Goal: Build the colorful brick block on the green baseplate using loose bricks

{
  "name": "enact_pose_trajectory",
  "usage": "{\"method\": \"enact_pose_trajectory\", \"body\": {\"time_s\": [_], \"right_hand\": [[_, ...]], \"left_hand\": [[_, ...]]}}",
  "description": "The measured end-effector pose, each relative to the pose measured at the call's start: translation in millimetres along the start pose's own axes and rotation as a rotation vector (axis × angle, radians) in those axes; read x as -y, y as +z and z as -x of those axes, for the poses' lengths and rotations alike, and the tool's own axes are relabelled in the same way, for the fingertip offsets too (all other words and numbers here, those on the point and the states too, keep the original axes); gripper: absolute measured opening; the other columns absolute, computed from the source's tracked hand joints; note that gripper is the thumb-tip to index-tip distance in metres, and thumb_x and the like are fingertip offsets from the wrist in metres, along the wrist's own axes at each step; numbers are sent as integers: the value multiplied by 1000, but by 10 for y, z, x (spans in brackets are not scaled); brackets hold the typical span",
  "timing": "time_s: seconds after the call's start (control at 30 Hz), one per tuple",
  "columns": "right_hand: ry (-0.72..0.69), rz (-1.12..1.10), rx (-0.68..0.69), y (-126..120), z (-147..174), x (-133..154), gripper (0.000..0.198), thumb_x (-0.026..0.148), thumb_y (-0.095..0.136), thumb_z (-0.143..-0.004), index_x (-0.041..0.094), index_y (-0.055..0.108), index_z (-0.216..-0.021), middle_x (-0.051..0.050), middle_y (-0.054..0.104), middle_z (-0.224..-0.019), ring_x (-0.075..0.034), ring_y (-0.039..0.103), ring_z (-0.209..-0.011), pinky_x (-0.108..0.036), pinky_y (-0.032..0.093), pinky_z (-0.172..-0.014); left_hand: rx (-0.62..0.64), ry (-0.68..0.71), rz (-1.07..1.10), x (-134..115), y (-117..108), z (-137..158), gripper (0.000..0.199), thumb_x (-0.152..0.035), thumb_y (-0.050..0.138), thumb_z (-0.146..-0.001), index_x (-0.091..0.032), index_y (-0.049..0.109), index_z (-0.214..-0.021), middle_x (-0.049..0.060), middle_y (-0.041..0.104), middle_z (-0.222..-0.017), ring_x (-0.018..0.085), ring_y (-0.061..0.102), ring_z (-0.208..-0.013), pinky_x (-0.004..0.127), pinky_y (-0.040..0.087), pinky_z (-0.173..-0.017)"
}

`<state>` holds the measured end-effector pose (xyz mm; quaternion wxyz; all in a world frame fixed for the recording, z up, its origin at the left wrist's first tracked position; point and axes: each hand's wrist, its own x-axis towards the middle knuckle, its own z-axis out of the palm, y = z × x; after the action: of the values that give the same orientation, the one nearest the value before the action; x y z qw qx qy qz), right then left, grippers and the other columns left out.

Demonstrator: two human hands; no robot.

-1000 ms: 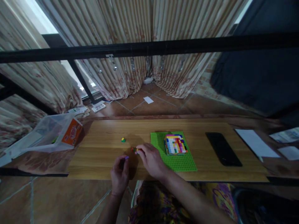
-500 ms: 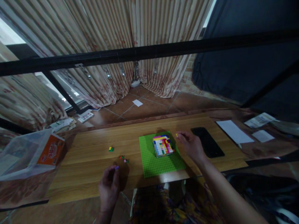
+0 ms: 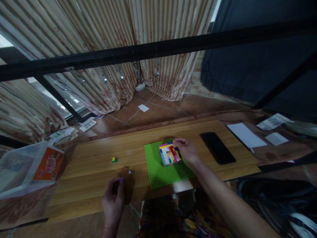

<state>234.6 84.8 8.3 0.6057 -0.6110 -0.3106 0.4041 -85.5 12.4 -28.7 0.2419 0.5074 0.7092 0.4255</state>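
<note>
A green baseplate (image 3: 158, 172) lies on the wooden table (image 3: 99, 175), carrying a square block of many-coloured small bricks (image 3: 168, 153). My right hand (image 3: 186, 149) rests at the block's far right corner, fingers pinched together on its top edge; whether a brick is between them is hidden. My left hand (image 3: 113, 200) hovers at the table's near edge with a small purple brick (image 3: 121, 179) held at its fingertips. Just beyond it lie loose red and green bricks (image 3: 128, 170), and a yellow-green brick (image 3: 114, 160) sits further left.
A black phone (image 3: 217, 147) lies right of the baseplate, with white papers (image 3: 245, 135) beyond it. A clear plastic bag with an orange label (image 3: 47, 164) sits at the table's left end. A black bar (image 3: 158, 49) crosses the view above; curtains hang behind.
My right hand went from the loose bricks at the centre out past the baseplate's right side, then back left onto the brick block's far corner. The left hand stayed near the table edge.
</note>
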Motion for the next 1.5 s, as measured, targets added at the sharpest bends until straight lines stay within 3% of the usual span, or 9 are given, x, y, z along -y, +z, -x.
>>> {"method": "enact_pose_trajectory", "body": {"time_s": [0.13, 0.4, 1.03, 1.23, 1.33, 1.43, 1.5], "right_hand": [[82, -88, -22, 54, 45, -2, 23, 40, 74, -55, 20, 68, -65, 1, 66, -61, -14, 57, -57, -27, 45, -57], [188, -287, 3, 88, 81, 37, 27, 34, 80, -49, 21, 72, -72, 1, 71, -72, -15, 62, -66, -28, 48, -64], [186, -298, 130, 15, 55, 58, 36, 36, 84, -47, 20, 71, -77, -1, 73, -76, -16, 64, -67, -31, 49, -66], [112, -261, 35, -213, 59, 75, 35, 47, 80, -56, 22, 72, -80, -3, 73, -88, -19, 66, -85, -32, 50, -75], [1, -127, 7, -278, 216, 148, 33, 47, 76, -63, 21, 72, -82, -5, 73, -86, -21, 65, -83, -34, 50, -75], [-188, 101, 138, -264, 572, 274, 26, 46, 68, -76, 22, 73, -87, -5, 72, -88, -21, 65, -82, -34, 50, -76], [-300, 234, 339, -229, 846, 353, 23, 40, 62, -83, 24, 72, -95, -4, 71, -95, -20, 64, -90, -33, 49, -80]], "left_hand": [[4, 21, -12, 17, -2, 12, 33, -47, 62, -74, -19, 64, -92, 5, 71, -89, 21, 68, -84, 29, 53, -75], [12, 76, -38, -11, -8, 28, 29, -45, 61, -77, -20, 64, -92, 3, 71, -87, 20, 67, -82, 27, 53, -74], [13, 77, 68, -66, 16, 12, 34, -48, 64, -73, -17, 66, -88, 5, 71, -83, 20, 67, -79, 30, 53, -74], [8, 33, 181, -207, 38, -1, 35, -48, 66, -72, -16, 66, -85, 6, 71, -80, 20, 67, -76, 30, 54, -72], [93, 41, 267, -369, 115, 79, 34, -47, 68, -72, -16, 67, -87, 6, 71, -85, 19, 66, -78, 29, 54, -70], [248, 51, 375, -629, 256, 237, 33, -47, 69, -72, -17, 67, -87, 5, 69, -82, 17, 64, -72, 26, 54, -63], [397, 51, 431, -841, 366, 358, 30, -45, 67, -75, -17, 68, -88, 4, 69, -79, 16, 63, -69, 25, 54, -59]]}}
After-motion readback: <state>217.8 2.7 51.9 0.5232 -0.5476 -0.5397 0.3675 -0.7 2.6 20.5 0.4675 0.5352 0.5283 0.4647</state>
